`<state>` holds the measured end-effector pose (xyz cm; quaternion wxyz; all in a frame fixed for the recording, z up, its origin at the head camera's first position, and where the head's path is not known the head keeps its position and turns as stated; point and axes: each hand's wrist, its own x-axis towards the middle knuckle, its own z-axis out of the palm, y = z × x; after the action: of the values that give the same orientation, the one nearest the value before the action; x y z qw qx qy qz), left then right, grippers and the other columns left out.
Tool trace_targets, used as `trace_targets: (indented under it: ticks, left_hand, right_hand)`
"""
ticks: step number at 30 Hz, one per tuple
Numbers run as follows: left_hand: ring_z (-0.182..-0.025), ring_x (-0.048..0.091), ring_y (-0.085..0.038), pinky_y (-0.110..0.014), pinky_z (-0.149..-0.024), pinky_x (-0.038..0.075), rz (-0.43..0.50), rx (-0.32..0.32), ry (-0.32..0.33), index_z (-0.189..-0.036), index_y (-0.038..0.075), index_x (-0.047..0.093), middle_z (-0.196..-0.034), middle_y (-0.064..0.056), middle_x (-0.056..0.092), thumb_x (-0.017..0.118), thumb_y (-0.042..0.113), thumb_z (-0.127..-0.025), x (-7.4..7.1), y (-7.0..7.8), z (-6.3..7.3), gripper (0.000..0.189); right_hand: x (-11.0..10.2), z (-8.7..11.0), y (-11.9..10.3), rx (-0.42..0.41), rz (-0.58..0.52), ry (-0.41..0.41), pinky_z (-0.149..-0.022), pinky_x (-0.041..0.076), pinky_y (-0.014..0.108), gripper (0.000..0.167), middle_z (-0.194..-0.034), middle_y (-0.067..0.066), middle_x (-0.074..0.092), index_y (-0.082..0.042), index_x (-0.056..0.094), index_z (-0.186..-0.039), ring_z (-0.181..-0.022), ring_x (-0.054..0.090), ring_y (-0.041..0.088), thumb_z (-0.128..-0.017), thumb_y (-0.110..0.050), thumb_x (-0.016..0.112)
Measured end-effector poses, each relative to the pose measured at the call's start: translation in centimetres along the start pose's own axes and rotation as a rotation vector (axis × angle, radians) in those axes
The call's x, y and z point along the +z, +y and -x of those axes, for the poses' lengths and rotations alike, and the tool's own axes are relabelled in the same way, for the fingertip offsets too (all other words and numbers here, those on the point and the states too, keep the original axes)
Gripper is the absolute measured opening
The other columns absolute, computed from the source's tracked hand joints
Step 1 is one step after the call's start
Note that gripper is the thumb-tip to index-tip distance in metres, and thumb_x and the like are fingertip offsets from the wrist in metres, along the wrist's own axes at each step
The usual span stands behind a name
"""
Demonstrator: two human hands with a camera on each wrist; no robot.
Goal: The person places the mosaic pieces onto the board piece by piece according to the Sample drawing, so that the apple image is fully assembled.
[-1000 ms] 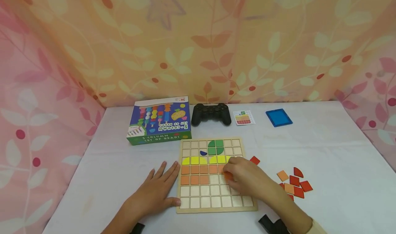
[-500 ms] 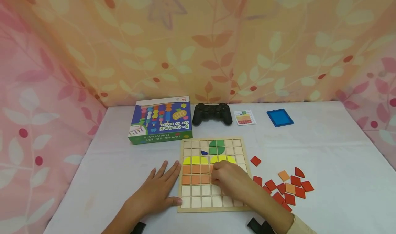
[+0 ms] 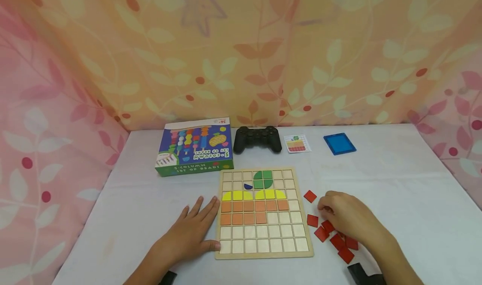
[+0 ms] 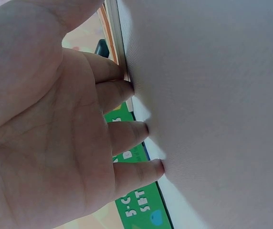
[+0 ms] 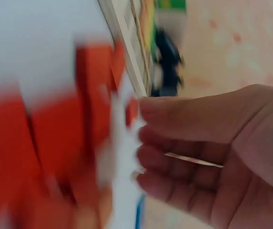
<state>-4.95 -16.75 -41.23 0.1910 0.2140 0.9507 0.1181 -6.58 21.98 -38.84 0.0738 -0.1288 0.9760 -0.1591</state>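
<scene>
My left hand (image 3: 184, 237) lies with straight fingers against the left edge of the wooden grid board (image 3: 250, 246); in the left wrist view its fingertips meet the white cloth. On the board are green, yellow and orange tiles and a small dark blue piece (image 3: 248, 186). Four cells into the second orange row sits an orange tile (image 3: 261, 218). To the right of the board, my right hand (image 3: 348, 214) hovers over loose red tiles (image 3: 346, 255), fingers loosely bent. Nothing shows between the thumb and fingers in the right wrist view. The hand hides part of the pile.
Behind the board stand a boxed bead set (image 3: 196, 147) and a black game controller (image 3: 257, 139). A small printed pattern card (image 3: 297, 143) and a blue square tray (image 3: 339, 143) lie farther right. A patterned curtain (image 3: 241, 67) closes off the back.
My right hand set an orange tile into the second orange row, let go, and moved right to the loose tiles. The left hand stayed in place.
</scene>
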Motion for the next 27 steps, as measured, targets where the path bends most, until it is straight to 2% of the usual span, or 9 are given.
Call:
trace_targets:
  ticks: [2,5,10,15,20,24,27]
  left_hand:
    - [-0.151,0.01,-0.04,-0.067,-0.113,0.017,0.006,-0.001,-0.002,-0.16,0.009,0.024,-0.165,-0.006,0.02,0.07,0.063,-0.082,0.0,0.0,0.0,0.106]
    - [-0.15,0.01,-0.04,-0.067,-0.113,0.017,0.011,0.0,-0.006,-0.16,0.009,0.024,-0.165,-0.006,0.02,0.07,0.063,-0.082,0.0,0.1,0.1,0.106]
    - [-0.151,0.01,-0.04,-0.067,-0.113,0.017,0.006,0.001,-0.007,-0.16,0.01,0.024,-0.165,-0.005,0.02,0.069,0.064,-0.081,0.1,0.0,0.0,0.106]
    - [-0.151,0.01,-0.039,-0.067,-0.113,0.017,0.01,0.003,-0.007,-0.16,0.01,0.024,-0.166,-0.005,0.02,0.069,0.064,-0.082,0.1,0.0,-0.1,0.105]
    - [-0.151,0.01,-0.04,-0.067,-0.113,0.017,0.016,0.004,-0.012,-0.16,0.01,0.025,-0.165,-0.005,0.021,0.07,0.064,-0.082,-0.1,0.2,0.0,0.105]
    - [-0.151,0.01,-0.04,-0.068,-0.113,0.017,0.014,0.004,-0.007,-0.16,0.009,0.025,-0.165,-0.006,0.022,0.07,0.064,-0.081,-0.2,0.2,0.1,0.105]
    - [-0.15,0.011,-0.04,-0.068,-0.113,0.017,0.017,0.004,-0.002,-0.16,0.009,0.026,-0.165,-0.006,0.022,0.07,0.063,-0.081,-0.1,0.1,0.1,0.105]
  right_hand:
    - [-0.7,0.2,1.4,0.076,-0.001,-0.034,-0.074,0.059,0.044,0.021,-0.087,0.0,0.067,-0.009,0.077,-0.097,-0.077,0.059,0.017,-0.078,-0.008,0.085]
    - [-1.0,0.3,2.9,0.142,-0.001,-0.082,-0.074,0.059,0.047,0.026,-0.085,0.003,0.064,-0.007,0.073,-0.101,-0.075,0.059,0.018,-0.077,-0.009,0.085]
    - [-0.2,0.2,3.1,0.131,-0.009,-0.087,-0.073,0.059,0.044,0.021,-0.081,0.002,0.059,-0.007,0.071,-0.097,-0.071,0.055,0.016,-0.08,-0.006,0.082]
    - [0.2,0.2,2.3,0.078,-0.023,-0.021,-0.071,0.059,0.04,0.017,-0.082,0.001,0.06,-0.009,0.072,-0.095,-0.074,0.055,0.016,-0.081,-0.004,0.08]
    - [0.4,-0.1,1.3,-0.011,-0.038,0.029,-0.07,0.059,0.034,0.016,-0.084,-0.003,0.061,-0.012,0.073,-0.09,-0.076,0.055,0.014,-0.079,-0.006,0.084]
    - [0.8,-0.5,-0.6,-0.135,-0.049,0.048,-0.069,0.057,0.026,0.017,-0.086,-0.005,0.061,-0.014,0.074,-0.086,-0.078,0.055,0.012,-0.077,-0.005,0.086]
    - [1.4,-1.1,-2.5,-0.249,-0.058,0.058,-0.072,0.057,0.025,0.016,-0.087,-0.007,0.061,-0.015,0.075,-0.086,-0.08,0.056,0.011,-0.078,-0.004,0.084]
